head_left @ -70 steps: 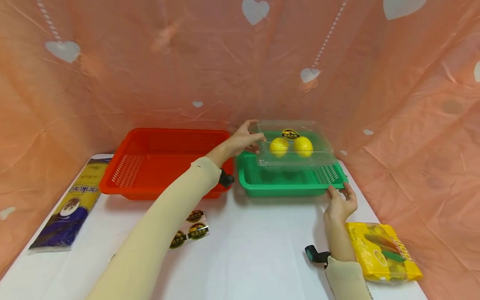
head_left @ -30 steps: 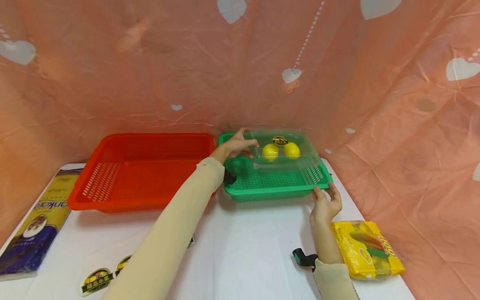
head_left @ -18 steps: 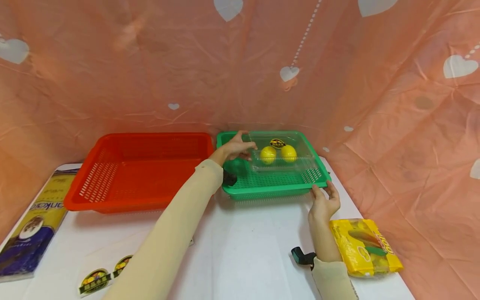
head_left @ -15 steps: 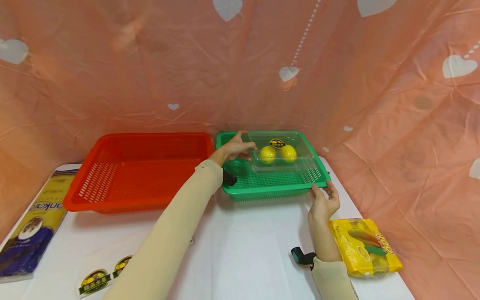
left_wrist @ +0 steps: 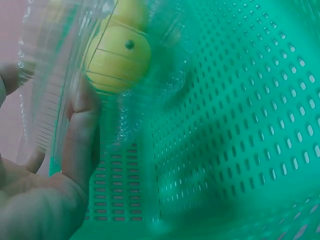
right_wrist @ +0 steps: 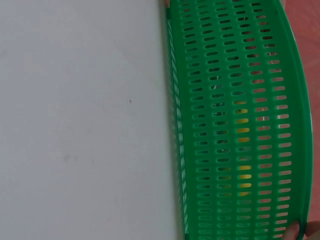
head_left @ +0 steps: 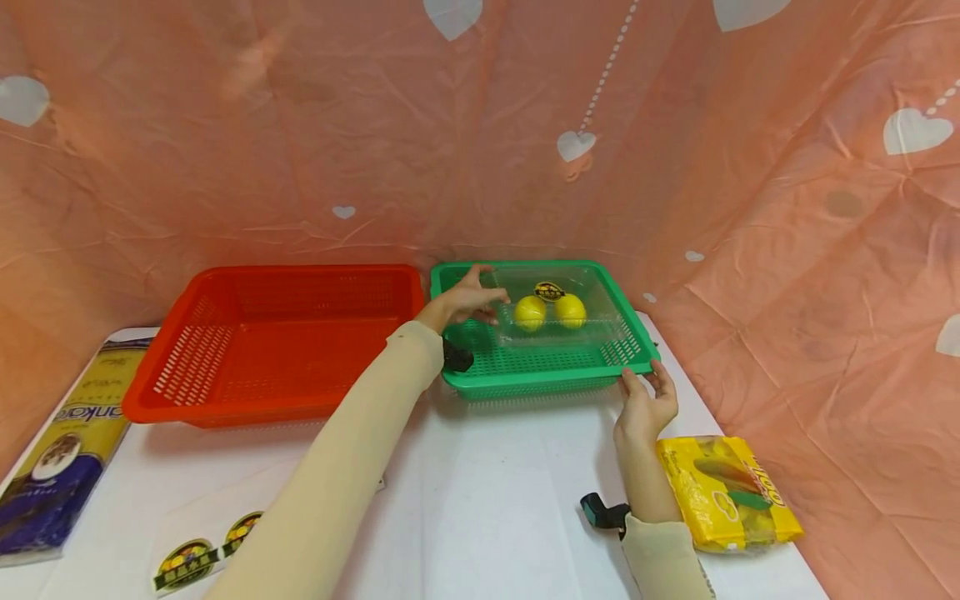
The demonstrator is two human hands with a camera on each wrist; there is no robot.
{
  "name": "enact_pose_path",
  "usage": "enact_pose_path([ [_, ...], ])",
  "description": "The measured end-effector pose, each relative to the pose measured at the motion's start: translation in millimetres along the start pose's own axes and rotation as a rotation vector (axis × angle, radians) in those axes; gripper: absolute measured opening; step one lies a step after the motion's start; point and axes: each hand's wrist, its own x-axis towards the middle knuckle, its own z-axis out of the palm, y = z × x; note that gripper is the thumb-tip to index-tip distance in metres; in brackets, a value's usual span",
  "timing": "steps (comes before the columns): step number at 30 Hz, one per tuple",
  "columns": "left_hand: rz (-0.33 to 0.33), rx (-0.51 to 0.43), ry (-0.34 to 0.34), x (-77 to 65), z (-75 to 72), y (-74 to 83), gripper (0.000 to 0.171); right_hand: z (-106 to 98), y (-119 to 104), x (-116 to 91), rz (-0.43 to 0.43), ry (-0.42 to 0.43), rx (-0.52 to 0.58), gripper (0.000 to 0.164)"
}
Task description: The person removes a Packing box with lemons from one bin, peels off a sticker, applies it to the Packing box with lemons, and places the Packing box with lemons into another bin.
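My left hand [head_left: 471,300] holds the left end of a clear plastic box [head_left: 551,333], with the thumb curled over its near side. Inside the box lie two round yellow fruits [head_left: 570,311], and a black-and-gold sticker [head_left: 550,291] is on the lid. The box is low within the green basket [head_left: 540,381]. In the left wrist view, the thumb [left_wrist: 82,135] presses the ridged wall beside one fruit [left_wrist: 117,57]. My right hand [head_left: 647,408] pinches the basket's near right corner rim. The right wrist view has mostly the basket's slotted wall [right_wrist: 230,100], with fingertips [right_wrist: 291,231] at its lower edge.
A larger red basket [head_left: 292,412] stands to the left of the green one. A gold-and-blue bag [head_left: 67,442] lies at the far left, a sticker sheet [head_left: 187,562] in front. A yellow packet [head_left: 731,496] lies beside my right forearm. A pink curtain [head_left: 405,125] hangs behind.
My left hand has lowered the clear box from above the green basket down into it. The right hand has stayed on the rim. The head view has turned slightly right.
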Motion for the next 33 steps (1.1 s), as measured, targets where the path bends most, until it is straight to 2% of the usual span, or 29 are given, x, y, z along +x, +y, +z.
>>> enact_pose_path([
  [16,-0.025,0.021,-0.013,-0.6,-3.7,-10.5,0.079,4,2,-6,0.012,-0.009,-0.023,0.049],
  [33,-0.089,0.084,-0.001,-2.1,-5.2,-10.7,0.085,4,3,-6,0.014,-0.01,-0.026,0.049],
])
